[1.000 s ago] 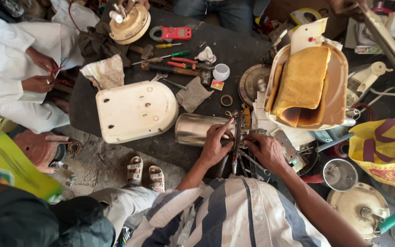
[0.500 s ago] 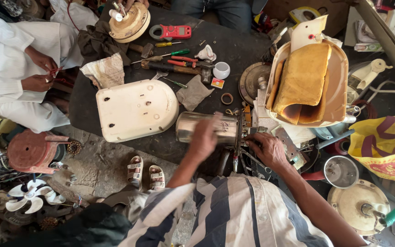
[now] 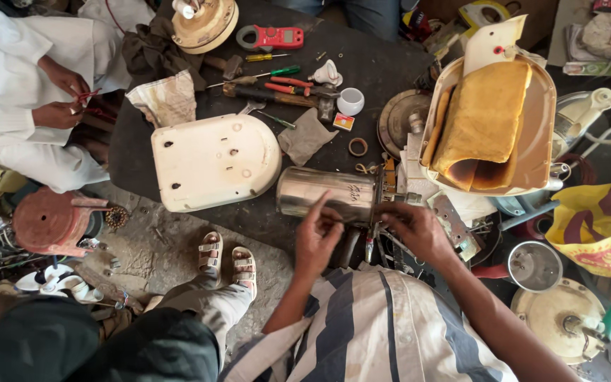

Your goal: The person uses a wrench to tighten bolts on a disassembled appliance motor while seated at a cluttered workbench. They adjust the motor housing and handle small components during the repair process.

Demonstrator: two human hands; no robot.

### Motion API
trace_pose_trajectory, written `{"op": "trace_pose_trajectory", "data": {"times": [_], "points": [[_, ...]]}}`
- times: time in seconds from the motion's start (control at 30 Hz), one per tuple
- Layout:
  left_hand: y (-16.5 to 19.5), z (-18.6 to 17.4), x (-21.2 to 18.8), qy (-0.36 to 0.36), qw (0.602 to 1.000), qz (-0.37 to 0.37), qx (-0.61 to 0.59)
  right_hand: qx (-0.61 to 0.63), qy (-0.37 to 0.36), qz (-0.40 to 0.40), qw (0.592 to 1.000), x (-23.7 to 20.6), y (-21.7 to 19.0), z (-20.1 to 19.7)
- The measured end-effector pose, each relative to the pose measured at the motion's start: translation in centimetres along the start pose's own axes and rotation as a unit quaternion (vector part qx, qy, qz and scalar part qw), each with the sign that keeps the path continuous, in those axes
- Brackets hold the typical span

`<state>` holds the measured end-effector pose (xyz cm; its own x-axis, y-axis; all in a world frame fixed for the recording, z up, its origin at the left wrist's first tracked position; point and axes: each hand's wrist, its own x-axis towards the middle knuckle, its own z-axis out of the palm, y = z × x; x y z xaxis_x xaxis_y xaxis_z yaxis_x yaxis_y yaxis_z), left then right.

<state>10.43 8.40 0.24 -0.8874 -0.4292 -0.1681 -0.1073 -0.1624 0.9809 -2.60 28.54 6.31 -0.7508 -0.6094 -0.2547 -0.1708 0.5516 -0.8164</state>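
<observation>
Cluttered dark counter (image 3: 178, 233): left hand (image 3: 317, 237) has slid onto the steel cylinder (image 3: 327, 192), fingers loose; right hand (image 3: 413, 228) grips its end fitting.

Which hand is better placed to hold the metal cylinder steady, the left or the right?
Probably the left hand: it already rests on the side of the metal cylinder. The right hand is busy at the cylinder's end, among small parts.

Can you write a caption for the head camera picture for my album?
Both hands, left hand and right hand, work on a shiny metal cylinder on a cluttered dark table.
</observation>
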Motion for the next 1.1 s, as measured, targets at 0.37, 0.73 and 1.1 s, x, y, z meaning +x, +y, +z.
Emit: {"op": "trace_pose_trajectory", "data": {"times": [0.37, 0.73, 1.1], "points": [[0.3, 3.1, 0.0, -0.067, 0.994, -0.009, -0.091, 0.001, -0.009, -0.017, 1.0, -0.3, -2.5, -0.7], [0.2, 2.9, 0.3, -0.076, 0.97, -0.113, -0.199, -0.029, -0.027, -0.129, 0.991, -0.4, -3.4, -1.9], [-0.1, 3.0, 0.1, -0.1, 0.949, -0.145, -0.263, -0.092, -0.028, -0.191, 0.977, -0.4, -2.5, -1.9]]}}
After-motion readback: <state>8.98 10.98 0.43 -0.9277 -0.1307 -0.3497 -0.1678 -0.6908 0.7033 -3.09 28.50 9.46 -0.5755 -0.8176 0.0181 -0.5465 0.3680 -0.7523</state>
